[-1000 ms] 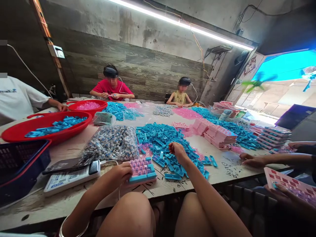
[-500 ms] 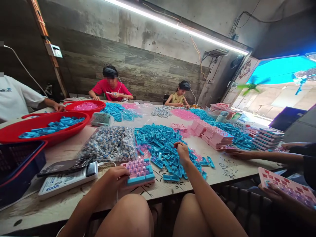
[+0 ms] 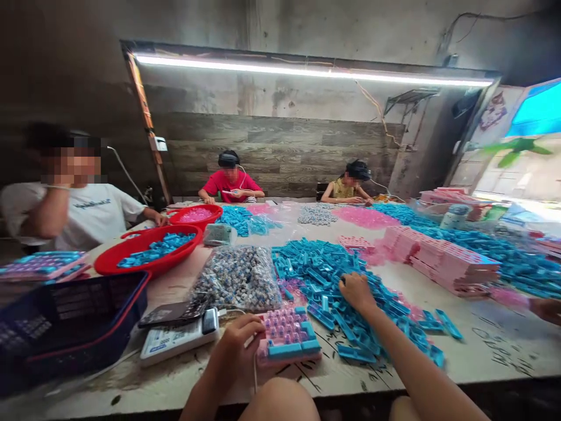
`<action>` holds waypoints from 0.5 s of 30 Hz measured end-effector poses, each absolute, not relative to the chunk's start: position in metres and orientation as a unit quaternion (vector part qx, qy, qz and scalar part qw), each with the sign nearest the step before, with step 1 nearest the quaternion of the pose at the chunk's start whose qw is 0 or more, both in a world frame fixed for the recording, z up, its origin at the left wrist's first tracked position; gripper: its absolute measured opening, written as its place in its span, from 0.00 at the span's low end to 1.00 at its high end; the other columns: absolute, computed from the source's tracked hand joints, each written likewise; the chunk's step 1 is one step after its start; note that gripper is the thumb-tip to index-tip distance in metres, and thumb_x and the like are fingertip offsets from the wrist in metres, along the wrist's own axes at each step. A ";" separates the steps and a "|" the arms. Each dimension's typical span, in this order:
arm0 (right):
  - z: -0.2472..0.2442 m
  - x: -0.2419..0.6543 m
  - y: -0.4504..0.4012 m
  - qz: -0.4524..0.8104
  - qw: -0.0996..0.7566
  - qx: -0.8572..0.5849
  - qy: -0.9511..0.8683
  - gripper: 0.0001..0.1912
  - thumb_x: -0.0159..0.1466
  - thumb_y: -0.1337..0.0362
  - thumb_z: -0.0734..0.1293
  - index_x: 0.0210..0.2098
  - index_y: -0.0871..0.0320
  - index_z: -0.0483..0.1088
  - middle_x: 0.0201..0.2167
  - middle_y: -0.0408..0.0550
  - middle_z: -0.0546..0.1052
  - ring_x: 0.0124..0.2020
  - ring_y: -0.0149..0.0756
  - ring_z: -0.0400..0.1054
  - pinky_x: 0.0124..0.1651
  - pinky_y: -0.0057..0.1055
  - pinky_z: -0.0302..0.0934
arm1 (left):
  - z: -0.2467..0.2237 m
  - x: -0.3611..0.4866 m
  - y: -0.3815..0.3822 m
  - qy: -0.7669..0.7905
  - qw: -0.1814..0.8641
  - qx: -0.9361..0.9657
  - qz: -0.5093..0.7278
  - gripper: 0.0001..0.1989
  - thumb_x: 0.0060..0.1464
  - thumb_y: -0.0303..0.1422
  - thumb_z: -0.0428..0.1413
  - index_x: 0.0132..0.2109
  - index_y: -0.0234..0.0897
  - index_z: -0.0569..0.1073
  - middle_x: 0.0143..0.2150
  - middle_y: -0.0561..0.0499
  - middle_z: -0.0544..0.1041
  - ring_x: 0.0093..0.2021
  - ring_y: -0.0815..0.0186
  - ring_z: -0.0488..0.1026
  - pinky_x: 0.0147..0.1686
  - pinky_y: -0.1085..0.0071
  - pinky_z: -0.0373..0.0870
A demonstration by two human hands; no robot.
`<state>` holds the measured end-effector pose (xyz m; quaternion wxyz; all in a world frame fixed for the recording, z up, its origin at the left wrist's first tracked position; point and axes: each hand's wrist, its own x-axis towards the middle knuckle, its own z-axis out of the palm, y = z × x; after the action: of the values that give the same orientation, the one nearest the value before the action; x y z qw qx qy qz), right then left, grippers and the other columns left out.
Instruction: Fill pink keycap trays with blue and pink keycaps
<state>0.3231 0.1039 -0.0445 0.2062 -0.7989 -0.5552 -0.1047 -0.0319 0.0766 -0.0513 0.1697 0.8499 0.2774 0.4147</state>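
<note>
My left hand grips the left edge of a small pink keyboard, which lies on the table in front of my knees. Clear pinkish-purple keycaps fill much of it, with blue keycaps along its near and right sides. My right hand reaches into a heap of blue keycaps, fingers bent together at the heap's surface. Whatever is between those fingertips is hidden. Right of the heap lie a few loose long blue keycaps.
Left stand a clear bag of small grey-white parts, a white power bank, a dark basket and a red basin. Pink plates are stacked at right. Several people sit around; a co-worker's hand shows far right.
My view has turned left, so everything sits farther right and more of the left co-worker shows. My right hand remains at the blue heap; my left hand still holds the keyboard.
</note>
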 end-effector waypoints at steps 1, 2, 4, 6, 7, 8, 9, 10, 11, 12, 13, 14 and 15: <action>-0.045 0.323 0.106 -0.112 0.190 -0.803 -0.553 0.11 0.58 0.70 0.60 0.34 0.65 0.73 0.36 0.61 0.75 0.46 0.48 0.66 0.51 0.39 0.50 | -0.050 -0.031 0.075 0.279 0.177 0.850 0.410 0.09 0.54 0.22 0.51 0.35 0.39 0.74 0.37 0.50 0.75 0.40 0.65 0.73 0.42 0.71 0.70; -0.046 0.324 0.107 -0.118 0.176 -0.808 -0.549 0.11 0.59 0.71 0.60 0.35 0.66 0.73 0.37 0.63 0.74 0.46 0.50 0.65 0.50 0.40 0.51 | -0.050 -0.031 0.073 0.281 0.183 0.849 0.407 0.09 0.53 0.22 0.51 0.34 0.38 0.74 0.37 0.49 0.75 0.40 0.65 0.72 0.42 0.70 0.70; -0.047 0.328 0.108 -0.122 0.154 -0.816 -0.544 0.11 0.59 0.69 0.60 0.35 0.67 0.73 0.37 0.66 0.73 0.46 0.54 0.65 0.48 0.43 0.53 | -0.048 -0.029 0.071 0.285 0.189 0.849 0.404 0.10 0.53 0.22 0.51 0.35 0.38 0.75 0.37 0.48 0.75 0.40 0.64 0.72 0.41 0.70 0.70; -0.046 0.333 0.109 -0.116 0.140 -0.821 -0.542 0.12 0.59 0.67 0.61 0.35 0.67 0.74 0.38 0.68 0.73 0.46 0.56 0.64 0.46 0.43 0.54 | -0.048 -0.029 0.070 0.292 0.187 0.849 0.399 0.10 0.54 0.23 0.51 0.34 0.39 0.75 0.38 0.47 0.75 0.41 0.63 0.72 0.42 0.68 0.70; -0.046 0.336 0.109 -0.109 0.134 -0.822 -0.542 0.12 0.59 0.66 0.62 0.35 0.66 0.75 0.39 0.68 0.73 0.46 0.57 0.64 0.44 0.43 0.55 | -0.048 -0.029 0.069 0.296 0.185 0.849 0.396 0.10 0.54 0.24 0.50 0.34 0.39 0.76 0.38 0.46 0.76 0.42 0.63 0.72 0.42 0.68 0.70; -0.044 0.337 0.109 -0.102 0.130 -0.823 -0.543 0.13 0.59 0.65 0.62 0.37 0.65 0.75 0.39 0.67 0.73 0.46 0.57 0.64 0.43 0.43 0.56 | -0.048 -0.029 0.069 0.300 0.183 0.849 0.394 0.10 0.55 0.25 0.50 0.34 0.39 0.76 0.39 0.46 0.76 0.42 0.62 0.72 0.43 0.67 0.70; -0.043 0.339 0.109 -0.095 0.127 -0.824 -0.544 0.13 0.59 0.65 0.62 0.39 0.63 0.75 0.40 0.66 0.73 0.46 0.56 0.64 0.42 0.42 0.57 | -0.049 -0.030 0.068 0.302 0.183 0.850 0.392 0.10 0.55 0.26 0.50 0.34 0.39 0.76 0.39 0.46 0.76 0.43 0.62 0.72 0.43 0.67 0.70; -0.041 0.339 0.109 -0.088 0.124 -0.823 -0.547 0.14 0.59 0.65 0.62 0.41 0.61 0.75 0.41 0.64 0.73 0.46 0.56 0.65 0.42 0.42 0.57 | -0.049 -0.030 0.067 0.302 0.184 0.850 0.390 0.10 0.55 0.26 0.50 0.35 0.40 0.76 0.40 0.46 0.76 0.43 0.62 0.72 0.43 0.67 0.70; -0.039 0.339 0.109 -0.080 0.122 -0.821 -0.551 0.15 0.59 0.65 0.62 0.43 0.59 0.75 0.42 0.62 0.73 0.46 0.54 0.65 0.42 0.41 0.57 | -0.048 -0.030 0.066 0.300 0.185 0.851 0.389 0.09 0.55 0.25 0.50 0.35 0.39 0.75 0.40 0.46 0.76 0.43 0.62 0.72 0.44 0.67 0.70; -0.037 0.339 0.107 -0.073 0.119 -0.818 -0.557 0.16 0.59 0.64 0.62 0.45 0.57 0.74 0.42 0.60 0.73 0.46 0.52 0.65 0.43 0.40 0.58 | -0.048 -0.030 0.065 0.298 0.187 0.852 0.388 0.09 0.54 0.25 0.51 0.35 0.39 0.75 0.40 0.46 0.76 0.42 0.63 0.72 0.43 0.67 0.70; -0.035 0.339 0.106 -0.065 0.117 -0.815 -0.564 0.16 0.59 0.64 0.62 0.45 0.54 0.74 0.41 0.57 0.74 0.46 0.50 0.65 0.43 0.38 0.58 | -0.047 -0.030 0.064 0.296 0.186 0.853 0.388 0.09 0.54 0.24 0.51 0.36 0.39 0.75 0.39 0.47 0.76 0.42 0.63 0.72 0.43 0.68 0.70; -0.033 0.339 0.104 -0.056 0.114 -0.810 -0.572 0.16 0.59 0.63 0.61 0.44 0.52 0.74 0.40 0.54 0.74 0.46 0.47 0.65 0.44 0.36 0.58 | -0.046 -0.029 0.064 0.294 0.184 0.854 0.387 0.09 0.54 0.24 0.50 0.36 0.39 0.75 0.39 0.47 0.76 0.42 0.63 0.72 0.43 0.68 0.70; -0.031 0.339 0.101 -0.046 0.112 -0.807 -0.579 0.15 0.60 0.62 0.61 0.44 0.50 0.75 0.40 0.51 0.74 0.45 0.44 0.66 0.44 0.34 0.58 | -0.046 -0.028 0.063 0.292 0.179 0.856 0.387 0.09 0.54 0.24 0.50 0.36 0.39 0.74 0.39 0.48 0.76 0.43 0.63 0.72 0.44 0.68 0.70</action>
<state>0.3390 0.1014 -0.0314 0.1123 -0.8065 -0.5786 -0.0463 -0.0276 0.0631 -0.0462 0.1788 0.8561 0.2925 0.3867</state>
